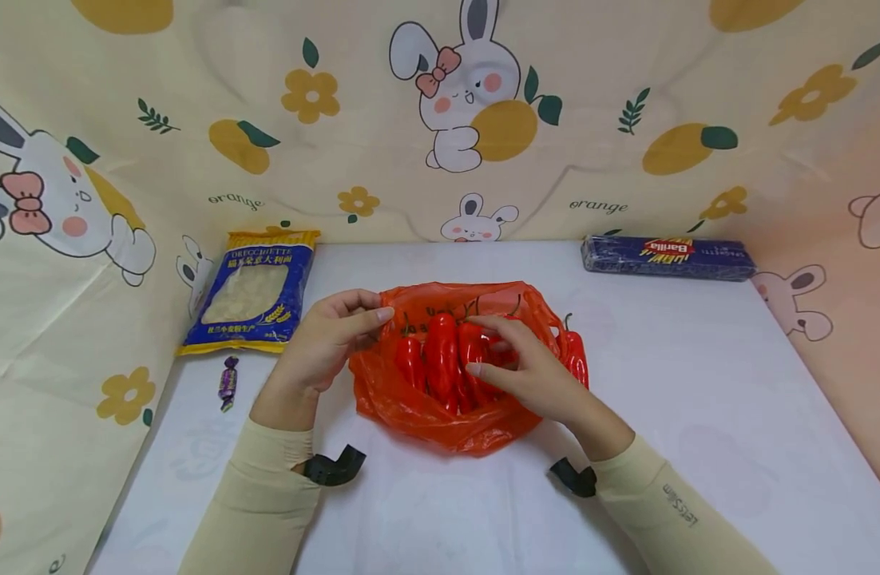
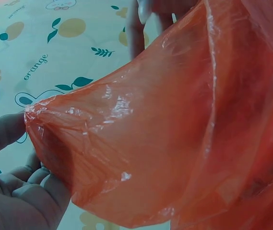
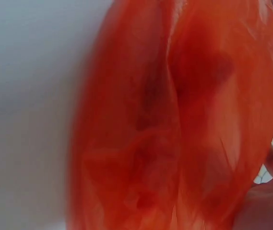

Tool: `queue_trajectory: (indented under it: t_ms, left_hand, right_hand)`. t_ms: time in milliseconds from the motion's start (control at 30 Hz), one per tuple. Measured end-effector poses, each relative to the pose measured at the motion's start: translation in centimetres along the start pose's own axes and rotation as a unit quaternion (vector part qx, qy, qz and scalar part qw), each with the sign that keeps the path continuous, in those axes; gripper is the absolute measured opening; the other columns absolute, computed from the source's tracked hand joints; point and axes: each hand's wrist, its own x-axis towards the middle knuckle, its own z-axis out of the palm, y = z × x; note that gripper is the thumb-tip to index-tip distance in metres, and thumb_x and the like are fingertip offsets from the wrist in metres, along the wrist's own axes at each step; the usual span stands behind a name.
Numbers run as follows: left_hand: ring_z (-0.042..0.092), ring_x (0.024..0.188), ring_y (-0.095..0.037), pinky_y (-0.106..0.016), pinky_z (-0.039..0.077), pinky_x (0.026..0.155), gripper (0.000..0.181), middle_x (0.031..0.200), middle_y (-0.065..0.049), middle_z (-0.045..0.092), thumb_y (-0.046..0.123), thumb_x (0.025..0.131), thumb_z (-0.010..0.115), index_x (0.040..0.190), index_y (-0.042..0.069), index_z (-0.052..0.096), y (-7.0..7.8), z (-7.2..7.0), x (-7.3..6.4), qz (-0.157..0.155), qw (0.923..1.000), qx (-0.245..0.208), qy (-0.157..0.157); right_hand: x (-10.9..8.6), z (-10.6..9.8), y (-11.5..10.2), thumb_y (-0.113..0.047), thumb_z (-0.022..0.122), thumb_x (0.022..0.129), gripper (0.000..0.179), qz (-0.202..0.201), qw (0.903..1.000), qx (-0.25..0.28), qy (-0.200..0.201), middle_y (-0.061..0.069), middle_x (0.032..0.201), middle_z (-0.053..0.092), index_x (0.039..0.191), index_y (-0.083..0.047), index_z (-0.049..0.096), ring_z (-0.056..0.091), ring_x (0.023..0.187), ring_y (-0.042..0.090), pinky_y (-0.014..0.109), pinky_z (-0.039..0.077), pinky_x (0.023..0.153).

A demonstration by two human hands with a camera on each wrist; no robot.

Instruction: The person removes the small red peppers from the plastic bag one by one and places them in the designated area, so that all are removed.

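A thin red plastic bag (image 1: 447, 435) lies on the table with its mouth spread wide. Several glossy red chili peppers (image 1: 442, 351) with dark stems fill it. At the bag's left edge my left hand (image 1: 332, 331) pinches the plastic between thumb and fingers, and the left wrist view shows that corner pulled taut. My right hand (image 1: 537, 367) reaches over the bag's mouth from the right, thumb and fingers apart just above the peppers. Beside the bag on the right, another red chili pepper (image 1: 576, 359) shows. In the right wrist view the bag's side covers most of the picture.
A blue and yellow orecchiette pasta bag (image 1: 246, 291) leans at the back left. In front of it lies a purple wrapped candy (image 1: 227, 383). A dark blue Barilla spaghetti pack (image 1: 666, 258) sits along the back right, against the printed cloth wall (image 1: 311, 160).
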Motion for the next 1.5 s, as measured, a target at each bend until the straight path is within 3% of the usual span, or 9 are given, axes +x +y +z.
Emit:
queue_trajectory:
  t_ms: [300,567,833,1033,1233,1500]
  left_hand:
    - [0.062,0.086,-0.023,-0.031,0.057,0.079,0.011,0.095,-0.008,0.068,0.010,0.106,0.069,0.112,0.001,0.069,0.1,0.0,0.1,0.002,1.0000,0.004,-0.001]
    - [0.061,0.085,-0.022,-0.031,0.056,0.077,0.010,0.093,-0.007,0.067,0.009,0.106,0.069,0.110,0.000,0.068,0.1,0.0,0.1,0.002,1.0000,-0.002,0.001]
    - [0.061,0.083,-0.022,-0.030,0.056,0.077,0.010,0.093,-0.008,0.067,0.008,0.106,0.069,0.110,-0.001,0.068,0.1,0.0,0.0,0.004,1.0000,-0.006,-0.003]
    - [0.061,0.083,-0.022,-0.030,0.056,0.077,0.010,0.092,-0.008,0.067,0.008,0.106,0.069,0.109,-0.001,0.068,0.1,-0.1,0.0,0.004,1.0000,-0.009,-0.003]
    - [0.061,0.084,-0.022,-0.031,0.055,0.077,0.011,0.092,-0.008,0.066,0.009,0.106,0.069,0.109,-0.001,0.068,0.1,-0.1,0.0,0.005,1.0000,-0.008,-0.002]
    - [0.061,0.085,-0.022,-0.031,0.056,0.078,0.011,0.093,-0.008,0.067,0.009,0.106,0.069,0.110,-0.001,0.068,0.2,-0.1,-0.1,0.003,1.0000,-0.007,-0.004]
  right_hand:
    - [1.3,1.6,-0.4,-0.029,0.081,0.100,0.060,0.061,0.9918,-0.112,0.010,0.018,0.150,0.046,0.155,-0.019,0.060,0.046,0.138,0.039,0.062,0.055,0.099]
    - [1.8,2.5,-0.9,-0.021,0.082,0.097,0.052,0.090,0.9836,-0.155,0.020,0.018,0.144,0.051,0.147,-0.018,0.067,0.050,0.132,0.037,0.056,0.060,0.093]
    - [2.0,2.3,-1.3,-0.006,0.074,0.095,0.047,0.113,0.9840,-0.135,0.028,0.016,0.137,0.055,0.141,-0.014,0.066,0.054,0.119,0.032,0.046,0.060,0.085]
    - [1.9,1.6,-1.3,-0.003,0.073,0.097,0.047,0.105,0.9890,-0.103,0.018,0.016,0.134,0.054,0.143,-0.015,0.067,0.056,0.108,0.032,0.041,0.059,0.081]
    - [1.3,0.4,-1.5,0.000,0.070,0.100,0.048,0.083,0.9961,-0.028,0.010,0.014,0.141,0.058,0.146,-0.014,0.067,0.062,0.103,0.034,0.042,0.060,0.081]
    - [0.4,-0.9,-1.7,-0.004,0.070,0.103,0.052,0.105,0.9931,0.052,0.000,0.008,0.145,0.058,0.150,-0.026,0.065,0.064,0.113,0.037,0.046,0.062,0.085]
